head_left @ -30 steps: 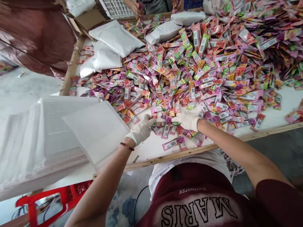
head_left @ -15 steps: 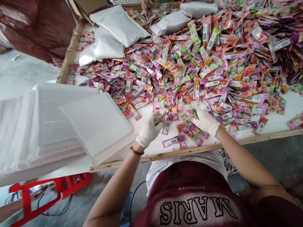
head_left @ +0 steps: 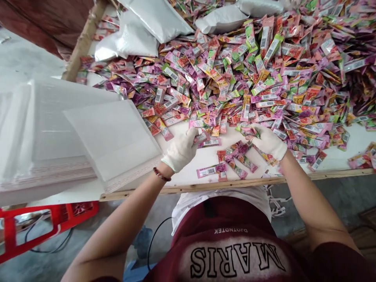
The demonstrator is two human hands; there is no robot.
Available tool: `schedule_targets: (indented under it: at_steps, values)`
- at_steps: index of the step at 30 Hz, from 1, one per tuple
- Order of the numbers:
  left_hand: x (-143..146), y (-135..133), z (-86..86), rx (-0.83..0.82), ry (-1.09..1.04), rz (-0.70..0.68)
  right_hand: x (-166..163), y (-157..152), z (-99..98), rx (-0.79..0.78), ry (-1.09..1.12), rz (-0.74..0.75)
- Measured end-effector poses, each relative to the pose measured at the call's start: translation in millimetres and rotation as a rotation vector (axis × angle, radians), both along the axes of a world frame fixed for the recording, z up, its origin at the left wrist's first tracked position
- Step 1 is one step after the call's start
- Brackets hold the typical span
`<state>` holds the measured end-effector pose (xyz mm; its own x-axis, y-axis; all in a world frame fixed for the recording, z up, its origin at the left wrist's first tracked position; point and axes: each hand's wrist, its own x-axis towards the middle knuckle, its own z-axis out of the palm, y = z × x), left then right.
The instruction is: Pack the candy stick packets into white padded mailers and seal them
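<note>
My left hand (head_left: 182,152), in a white glove, is closed with a pink stick sachet (head_left: 202,137) at its fingertips. Just beside it on the white tabletop lies a purple sachet (head_left: 209,143). My right hand (head_left: 268,143), gloved with some fingertips bare, closes on a few green and pink stick sachets (head_left: 246,130); their exact number is hidden. Between the hands and the front edge lie several loose sachets (head_left: 236,161), some crossing one another. Beyond both hands spreads a large heap of colourful stick sachets (head_left: 229,78).
White bubble mailers (head_left: 67,117) are stacked at left, with a single mailer (head_left: 117,141) lying askew on top. Filled white pouches (head_left: 158,19) rest on the heap's far side. A wooden rim (head_left: 188,188) edges the table. Below left stands a red plastic stool (head_left: 55,219).
The view has shifted slightly. My left hand has moved up to a pink sachet near the heap. My right hand has shifted right, and the loose sachets between the hands lie differently.
</note>
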<state>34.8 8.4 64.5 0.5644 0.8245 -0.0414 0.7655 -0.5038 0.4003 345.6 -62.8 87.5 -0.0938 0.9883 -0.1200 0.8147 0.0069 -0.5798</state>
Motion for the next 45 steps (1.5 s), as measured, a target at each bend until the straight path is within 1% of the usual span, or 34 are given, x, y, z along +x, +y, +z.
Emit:
schedule_targets:
  at_steps: [3, 5, 6, 8, 10, 12, 14, 16, 18, 19, 21, 24, 26, 28, 31, 33, 35, 37, 39, 42, 45]
  values:
    - [22, 4, -3.8, -0.102, 0.096, -0.067, 0, 12, -4.3, -0.068, -0.237, 0.130]
    - [36, 6, -9.7, -0.152, 0.205, -0.064, -7, 19, -11.2, -0.159, -0.409, 0.237]
    - [41, 7, -12.7, -0.160, 0.252, -0.053, -11, 22, -14.6, -0.201, -0.472, 0.269]
    - [43, 10, -17.2, -0.129, 0.296, -0.043, -18, 28, -19.2, -0.263, -0.537, 0.285]
    - [37, 11, -18.2, -0.058, 0.276, -0.056, -22, 31, -19.2, -0.275, -0.548, 0.256]
    - [24, 11, -15.6, -0.015, 0.212, -0.040, -23, 29, -14.0, -0.252, -0.550, 0.215]
    - [9, 6, -11.1, -0.033, 0.085, 0.012, -22, 22, -4.9, -0.190, -0.521, 0.128]
    - [-6, -2, -7.3, -0.078, -0.086, 0.056, -22, 7, 3.7, -0.122, -0.448, 0.009]
    - [-16, -16, -6.6, -0.125, -0.220, 0.052, -24, -13, 6.8, -0.114, -0.374, -0.092]
    - [-18, -24, -7.8, -0.155, -0.254, 0.038, -26, -24, 5.2, -0.142, -0.360, -0.115]
    - [-16, -41, -13.2, -0.222, -0.245, 0.013, -30, -44, -3.8, -0.225, -0.384, -0.132]
    - [-3, -62, -23.3, -0.268, -0.087, -0.026, -32, -66, -20.3, -0.318, -0.437, -0.104]
    - [2, -69, -26.2, -0.263, 0.032, -0.069, -27, -74, -23.7, -0.314, -0.419, -0.087]
    - [0, -69, -23.8, -0.251, 0.080, -0.116, -20, -80, -18.7, -0.231, -0.365, -0.084]
    - [-11, -61, -13.7, -0.177, 0.007, -0.198, -15, -89, -5.7, -0.101, -0.261, -0.155]
    - [-15, -55, -7.9, -0.117, -0.059, -0.292, -21, -93, -2.0, -0.103, -0.168, -0.170]
    - [-10, -52, -6.1, -0.097, -0.063, -0.445, -35, -92, -5.0, -0.153, -0.110, -0.134]
    - [2, -53, -7.9, -0.085, 0.016, -0.602, -53, -87, -12.8, -0.218, -0.144, -0.092]
    - [18, -54, -10.8, -0.061, 0.140, -0.687, -68, -80, -21.5, -0.288, -0.258, -0.061]
    - [36, -55, -12.4, -0.051, 0.268, -0.689, -77, -70, -28.6, -0.352, -0.408, 0.031]
    - [39, -54, -10.7, -0.026, 0.259, -0.683, -70, -69, -24.2, -0.334, -0.436, 0.121]
